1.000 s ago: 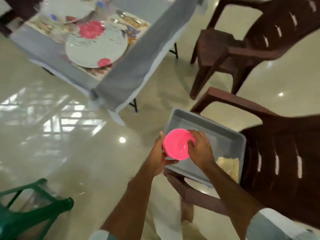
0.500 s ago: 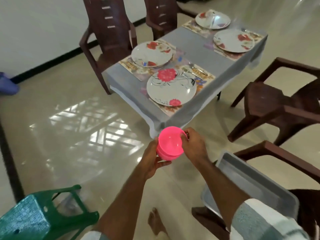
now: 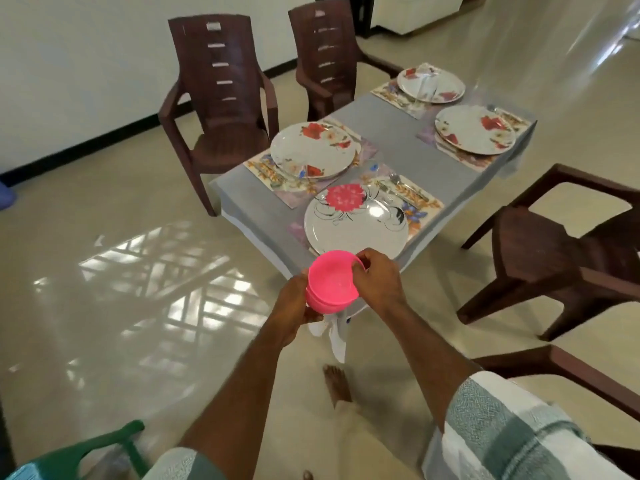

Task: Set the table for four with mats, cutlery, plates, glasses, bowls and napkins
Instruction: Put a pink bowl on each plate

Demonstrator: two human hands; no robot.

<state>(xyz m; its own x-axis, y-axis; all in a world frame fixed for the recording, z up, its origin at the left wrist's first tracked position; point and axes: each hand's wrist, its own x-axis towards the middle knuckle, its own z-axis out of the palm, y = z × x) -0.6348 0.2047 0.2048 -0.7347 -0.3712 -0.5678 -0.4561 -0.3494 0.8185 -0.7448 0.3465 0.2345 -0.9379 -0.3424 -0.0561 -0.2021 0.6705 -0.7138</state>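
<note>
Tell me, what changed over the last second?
The pink bowls left the grey bin on the chair and were carried toward the table, now close to its near corner. Both hands, left and right, kept holding them throughout.

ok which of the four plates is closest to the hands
The plate with the single pink flower, at the table's near corner just beyond the pink bowls; the others carry red flowers.

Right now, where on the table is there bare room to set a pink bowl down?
Bare grey cloth runs down the middle, bordered by the four mats. Each mat is crowded: the nearest plate fills most of its mat, with cutlery at its far side. Both hands hold the stacked pink bowls.
</note>
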